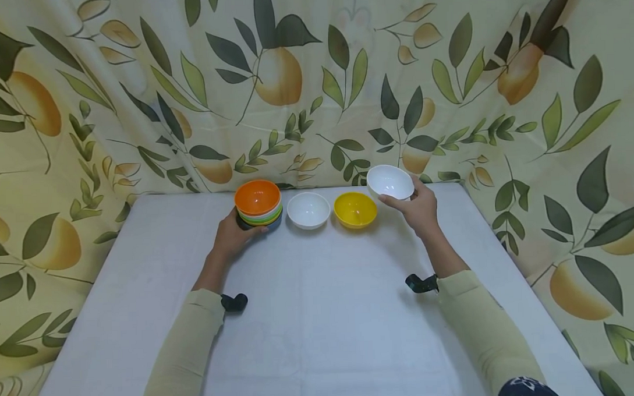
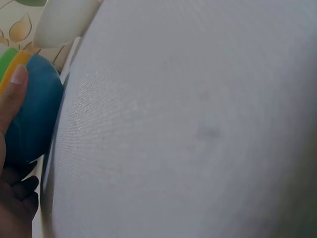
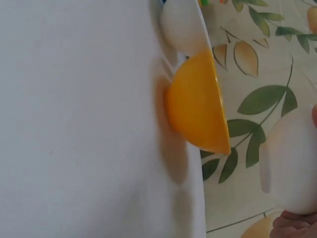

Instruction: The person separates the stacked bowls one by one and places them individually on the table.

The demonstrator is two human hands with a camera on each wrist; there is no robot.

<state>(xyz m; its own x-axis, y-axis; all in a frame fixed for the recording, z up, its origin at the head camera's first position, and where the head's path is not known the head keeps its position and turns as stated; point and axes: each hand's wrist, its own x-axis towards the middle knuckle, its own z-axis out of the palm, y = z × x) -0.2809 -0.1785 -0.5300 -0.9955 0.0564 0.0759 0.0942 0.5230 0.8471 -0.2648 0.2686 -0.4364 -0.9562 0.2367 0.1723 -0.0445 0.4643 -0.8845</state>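
Note:
A stack of nested bowls, with an orange bowl (image 1: 257, 197) on top and a blue bowl (image 2: 42, 106) at the bottom, stands at the far left of the row. My left hand (image 1: 231, 235) grips this stack from its left side, the thumb lying across the front. On the right, my right hand (image 1: 417, 209) holds a white bowl (image 1: 390, 182) by its side, raised above the table. Between the hands, a second white bowl (image 1: 308, 211) and a yellow bowl (image 1: 355, 210) sit upright side by side on the table.
A white cloth covers the table (image 1: 310, 315). Right behind its far edge hangs a curtain (image 1: 334, 92) printed with fruit and leaves. Dark wrist cameras (image 1: 234, 303) are strapped to both forearms.

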